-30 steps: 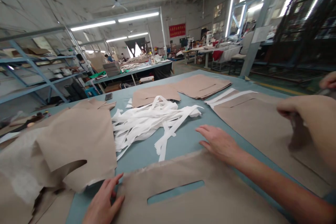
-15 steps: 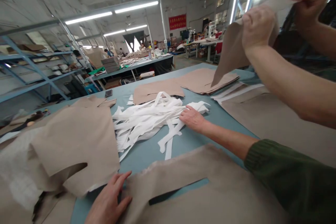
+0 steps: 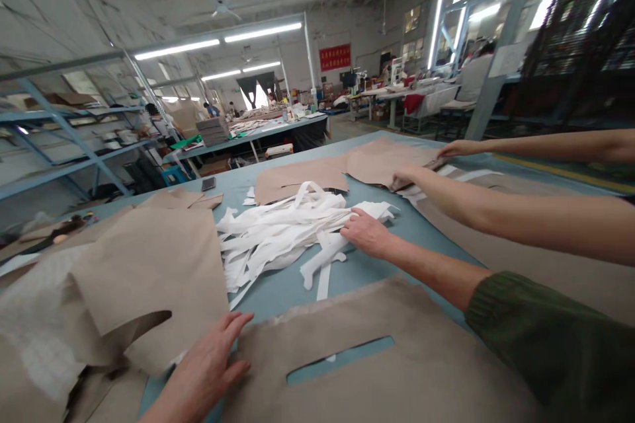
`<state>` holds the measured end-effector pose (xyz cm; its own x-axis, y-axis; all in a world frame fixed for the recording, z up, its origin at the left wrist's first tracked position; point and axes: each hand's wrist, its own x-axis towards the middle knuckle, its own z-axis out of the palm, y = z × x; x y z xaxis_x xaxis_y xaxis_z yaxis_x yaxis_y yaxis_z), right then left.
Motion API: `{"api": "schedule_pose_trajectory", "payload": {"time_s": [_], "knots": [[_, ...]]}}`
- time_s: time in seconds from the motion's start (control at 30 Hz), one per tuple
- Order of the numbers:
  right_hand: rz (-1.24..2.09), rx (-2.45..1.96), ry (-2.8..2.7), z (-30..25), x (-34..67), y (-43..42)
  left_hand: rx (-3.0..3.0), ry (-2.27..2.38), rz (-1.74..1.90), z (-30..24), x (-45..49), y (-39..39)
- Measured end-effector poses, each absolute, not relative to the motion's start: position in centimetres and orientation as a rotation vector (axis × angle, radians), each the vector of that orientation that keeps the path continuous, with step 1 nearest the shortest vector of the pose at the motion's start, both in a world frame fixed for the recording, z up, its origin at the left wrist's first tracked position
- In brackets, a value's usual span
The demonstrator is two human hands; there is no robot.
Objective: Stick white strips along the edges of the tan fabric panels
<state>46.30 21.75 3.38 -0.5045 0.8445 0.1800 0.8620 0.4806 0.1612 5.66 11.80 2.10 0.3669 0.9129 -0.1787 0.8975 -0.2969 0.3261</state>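
Observation:
My left hand lies open at the left edge of a beige fabric panel, fingers and thumb apart. A long slot is cut in this panel, and blue tabletop shows through it. Reaching from a green sleeve, my right hand has its fingers closed on a white fabric strip at the right side of a tangled heap of strips. Its fingertips are partly hidden among the strips. To the left, a heap of beige fabric pieces lies near my left hand.
At right, a co-worker's two hands handle the edge of a stack of beige panels. More beige fabric spreads beneath that person's arms. A phone lies toward the back left of the blue table. Blue shelving stands beyond.
The co-worker's hands have come down from holding a raised beige panel to the stack on the table. My hands stay nearly in place; the camera view has shifted slightly.

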Motion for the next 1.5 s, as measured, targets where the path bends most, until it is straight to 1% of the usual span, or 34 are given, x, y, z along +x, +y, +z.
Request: {"api": "schedule_pose_trajectory", "payload": {"time_s": [0.13, 0.27, 0.37, 0.5, 0.67, 0.87, 1.0, 1.2, 1.27, 1.37, 1.5], "knots": [[-0.227, -1.592, -2.386, 6.0, 47.3, 21.3, 2.337, 1.548, 0.036, 2.7, 5.7, 12.9], [-0.033, -1.591, -1.975, 10.4, 48.6, 21.4, 2.387, 1.486, 0.101, 4.7, 7.0, 13.6], [0.171, -1.471, -1.660, 13.8, 49.1, 21.1, 2.407, 1.446, 0.214, 6.6, 9.3, 13.7], [0.552, -1.213, -1.359, 16.8, 48.5, 19.3, 2.372, 1.343, 0.425, 8.0, 13.3, 13.5], [0.980, -0.960, -1.097, 17.0, 46.0, 15.8, 2.078, 1.147, 0.626, 8.9, 18.0, 12.5], [1.290, -0.805, -0.923, 14.8, 42.2, 13.3, 1.585, 0.741, 0.589, 8.6, 22.4, 10.6], [1.392, -0.777, -0.923, 13.4, 40.4, 12.6, 1.422, 0.596, 0.620, 8.0, 23.6, 9.8], [1.580, -0.828, -1.296, 13.5, 40.2, 10.6, 1.074, 0.548, 0.984, 9.8, 21.8, 10.4], [1.526, -0.919, -1.521, 13.9, 40.6, 10.2, 0.998, 0.580, 1.088, 10.7, 20.9, 10.2], [1.337, -1.074, -1.828, 14.2, 41.4, 10.3, 0.971, 0.723, 1.201, 11.1, 19.7, 9.8], [1.189, -1.196, -2.008, 13.9, 42.0, 10.7, 1.016, 0.873, 1.291, 10.0, 17.9, 9.1]]}}
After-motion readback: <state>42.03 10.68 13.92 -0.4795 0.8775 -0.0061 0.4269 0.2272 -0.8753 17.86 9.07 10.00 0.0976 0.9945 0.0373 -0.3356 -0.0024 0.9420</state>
